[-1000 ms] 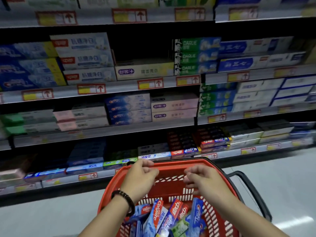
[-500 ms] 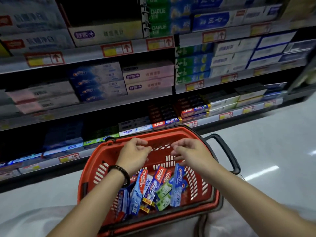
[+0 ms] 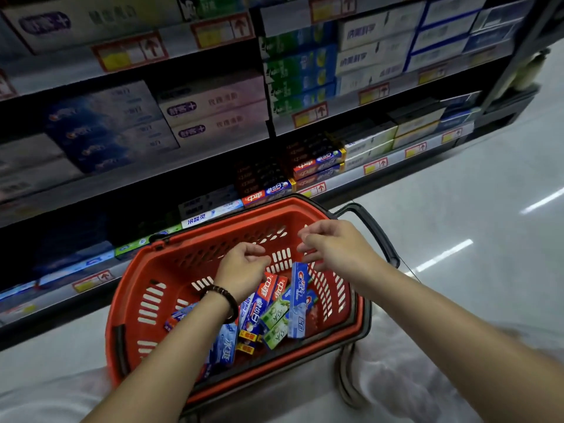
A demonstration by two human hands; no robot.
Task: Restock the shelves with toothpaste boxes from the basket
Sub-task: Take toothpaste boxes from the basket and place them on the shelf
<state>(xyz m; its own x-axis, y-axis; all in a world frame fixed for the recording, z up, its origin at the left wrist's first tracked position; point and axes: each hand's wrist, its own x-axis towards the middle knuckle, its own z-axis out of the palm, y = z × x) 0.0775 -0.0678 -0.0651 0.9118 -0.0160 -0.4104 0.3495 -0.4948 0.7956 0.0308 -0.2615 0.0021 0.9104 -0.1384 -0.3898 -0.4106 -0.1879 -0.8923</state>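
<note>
Bare forearms (image 3: 171, 358), dark beaded bracelet (image 3: 225, 301) round the left wrist, pale whitish clothing (image 3: 45, 401) at the lap

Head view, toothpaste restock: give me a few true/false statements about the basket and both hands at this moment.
1. The red basket holds several toothpaste boxes. True.
2. The left hand grips a blue box. False: it holds nothing and hovers above the boxes.
3. A dark beaded bracelet sits on the right wrist. False: it is on the left wrist.
4. The right hand hovers by the basket's right rim, holding nothing. True.
5. The black handle stands upright over the basket. False: it lies folded down outside the rim, on the right.
</note>
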